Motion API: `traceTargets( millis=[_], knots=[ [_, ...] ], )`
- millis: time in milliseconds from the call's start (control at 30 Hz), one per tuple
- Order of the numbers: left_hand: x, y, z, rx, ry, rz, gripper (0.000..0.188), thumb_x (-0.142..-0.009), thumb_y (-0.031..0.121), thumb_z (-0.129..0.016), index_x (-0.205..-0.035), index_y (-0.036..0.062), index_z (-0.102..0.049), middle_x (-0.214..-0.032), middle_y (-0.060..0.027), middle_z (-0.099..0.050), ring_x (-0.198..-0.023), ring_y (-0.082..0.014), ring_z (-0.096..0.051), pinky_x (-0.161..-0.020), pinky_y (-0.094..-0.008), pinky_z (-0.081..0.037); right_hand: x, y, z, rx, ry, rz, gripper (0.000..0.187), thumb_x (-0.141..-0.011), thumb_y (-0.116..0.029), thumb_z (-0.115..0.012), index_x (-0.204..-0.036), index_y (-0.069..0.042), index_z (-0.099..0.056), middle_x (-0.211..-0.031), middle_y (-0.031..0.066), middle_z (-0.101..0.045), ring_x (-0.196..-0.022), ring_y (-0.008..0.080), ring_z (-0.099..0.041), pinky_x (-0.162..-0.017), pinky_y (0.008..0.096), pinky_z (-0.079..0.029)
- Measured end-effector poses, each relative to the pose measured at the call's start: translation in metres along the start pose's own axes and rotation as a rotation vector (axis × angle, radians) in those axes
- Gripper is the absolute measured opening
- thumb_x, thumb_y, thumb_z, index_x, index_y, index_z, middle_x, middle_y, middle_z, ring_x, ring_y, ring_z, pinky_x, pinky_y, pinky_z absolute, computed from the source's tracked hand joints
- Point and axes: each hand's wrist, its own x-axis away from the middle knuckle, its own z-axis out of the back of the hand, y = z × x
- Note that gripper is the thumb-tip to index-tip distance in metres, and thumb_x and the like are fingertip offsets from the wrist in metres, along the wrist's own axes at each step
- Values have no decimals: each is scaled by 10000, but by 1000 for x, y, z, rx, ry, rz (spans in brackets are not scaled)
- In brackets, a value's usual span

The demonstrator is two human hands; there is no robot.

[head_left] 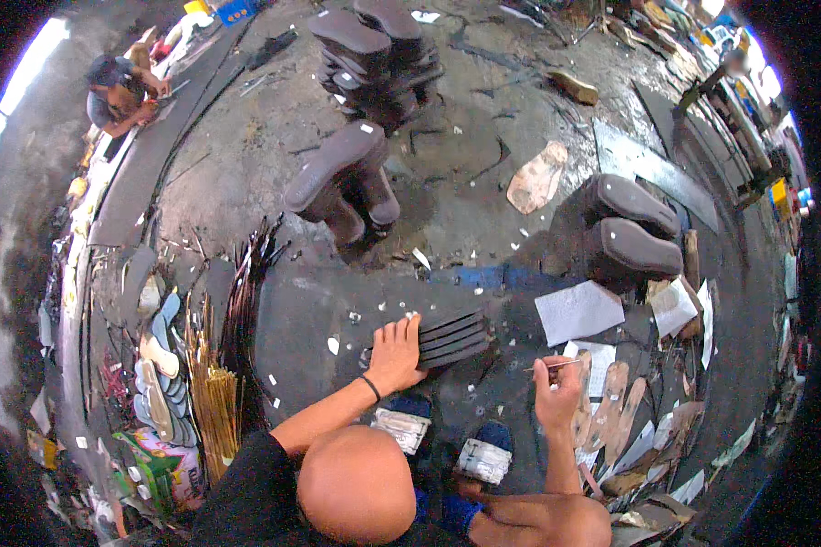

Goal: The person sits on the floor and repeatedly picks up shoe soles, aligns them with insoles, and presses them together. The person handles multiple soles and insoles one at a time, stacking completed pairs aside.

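My left hand (396, 354) lies flat with fingers stretched over one end of several dark strips (454, 339). The strips sit side by side on a dark mat, their far ends fanning to the right. To the right, my right hand (556, 387) is raised and closed in a pinch around a thin, pen-like stick (556, 364), held roughly level. Whether it is a pen or a pointed tool is too small to tell. A pale sheet (580, 312) lies just beyond that hand, and worn sole-shaped templates (602, 410) lie beside its wrist.
Stacked dark soles (374, 55) stand at the back, with more soles (342, 178) nearer and another pile (634, 228) at right. Bundled thin strips (212, 392) and insoles (160, 365) lie left. A brown sole template (538, 177) is beyond the mat. Another person (123, 96) works far left.
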Motion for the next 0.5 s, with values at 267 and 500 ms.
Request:
traceTargets(
  millis=[267,500],
  knots=[
    [-142,-106,146,508,-55,-214,1012,-784,639,-797,-1432,-82,-508,-1327,-295,-630,-1249,-379,-617,-1057,-435,-488,-4,-4,1,49,19,51,182,-922,-175,-779,-980,-37,-677,-781,65,-703,-673,125,-656,-626,303,-527],
    [-209,-162,220,403,-302,259,791,-851,652,-740,-1224,-45,-703,-1169,-192,-717,-1033,-230,-689,-894,-393,-549,-4,7,4,1,54,7,196,-930,-178,-774,-988,-23,-669,-829,92,-712,-696,163,-682,-648,314,-550]
  ],
)
